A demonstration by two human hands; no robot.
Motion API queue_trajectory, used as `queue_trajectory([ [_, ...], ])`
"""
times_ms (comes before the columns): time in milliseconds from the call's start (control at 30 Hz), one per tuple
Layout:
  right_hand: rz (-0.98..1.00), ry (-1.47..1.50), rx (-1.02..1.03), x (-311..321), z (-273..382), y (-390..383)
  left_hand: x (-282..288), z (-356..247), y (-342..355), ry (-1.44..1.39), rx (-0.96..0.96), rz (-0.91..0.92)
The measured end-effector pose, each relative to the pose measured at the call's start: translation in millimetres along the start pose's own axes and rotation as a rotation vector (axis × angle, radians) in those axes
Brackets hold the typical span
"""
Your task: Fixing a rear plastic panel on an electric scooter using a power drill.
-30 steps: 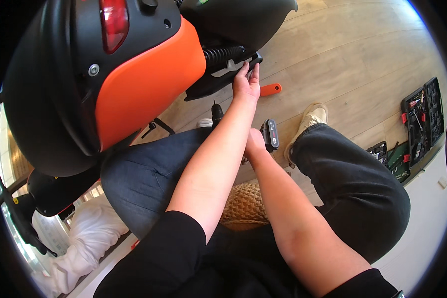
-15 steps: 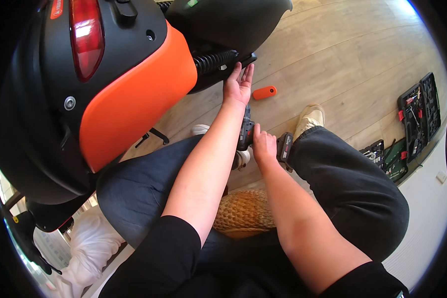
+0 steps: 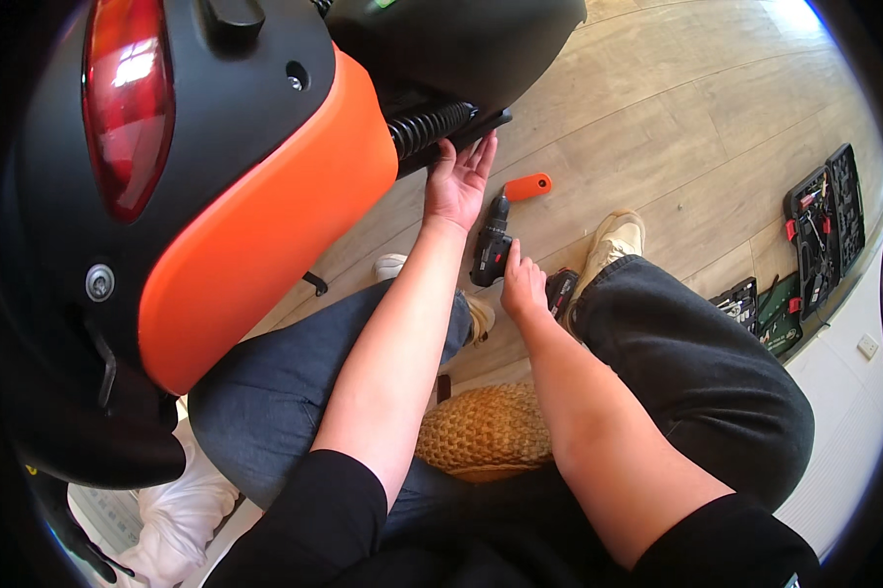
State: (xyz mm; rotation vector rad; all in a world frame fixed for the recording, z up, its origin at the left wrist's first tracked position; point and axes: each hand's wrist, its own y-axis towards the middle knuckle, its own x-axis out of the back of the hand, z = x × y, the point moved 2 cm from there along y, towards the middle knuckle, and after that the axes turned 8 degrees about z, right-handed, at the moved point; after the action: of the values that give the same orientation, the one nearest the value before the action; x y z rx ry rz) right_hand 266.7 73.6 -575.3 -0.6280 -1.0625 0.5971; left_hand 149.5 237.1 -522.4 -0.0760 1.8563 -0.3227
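Note:
My left hand (image 3: 458, 186) is palm up with its fingers apart, reaching to the underside of a black part (image 3: 486, 127) below the coil spring (image 3: 432, 129) of a scooter. Its fingertips meet or nearly meet that part; whether anything small lies there is hidden. In my right hand (image 3: 526, 286) is a black cordless drill (image 3: 490, 257), gripped by the handle with the index finger along its body. The drill points forward, away from me, its tip close to an orange oblong piece (image 3: 528, 186) on the floor.
The scooter's orange side panel (image 3: 275, 225) and red tail light (image 3: 128, 98) fill the left. Open tool cases (image 3: 826, 230) lie on the floor at right. A woven stool (image 3: 486, 431) sits between my legs. White plastic sheeting (image 3: 172, 510) is at lower left.
My left hand has shifted slightly left and down, its fingers more bent. The drill has moved a little, showing more of its front. The scooter looks larger as the view shifted.

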Motion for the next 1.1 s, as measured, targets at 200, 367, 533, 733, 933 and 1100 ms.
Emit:
queue_trajectory([
  [200,-0.051,-0.023,0.000,-9.0,5.4,8.0,-1.6,-11.0,-4.9,0.168,-0.067,-0.018],
  [367,0.005,0.081,-0.040,-11.6,11.5,13.7,-0.3,-9.7,-14.0,0.138,-0.014,-0.071],
  [533,-0.031,0.163,-0.083,-13.2,15.3,16.3,4.5,-10.5,-11.9,0.159,0.008,-0.090],
  [733,-0.087,0.130,-0.268,11.5,31.4,11.8,4.1,-6.5,-9.2,0.156,-0.016,-0.167],
  [933,-0.497,1.050,-0.261,55.2,52.1,49.3,13.4,-11.1,-10.5,0.225,0.000,-0.212],
  [1100,-0.283,1.792,0.249,122.3,92.9,79.2,24.4,-20.7,-16.3,0.457,0.047,-0.253],
])
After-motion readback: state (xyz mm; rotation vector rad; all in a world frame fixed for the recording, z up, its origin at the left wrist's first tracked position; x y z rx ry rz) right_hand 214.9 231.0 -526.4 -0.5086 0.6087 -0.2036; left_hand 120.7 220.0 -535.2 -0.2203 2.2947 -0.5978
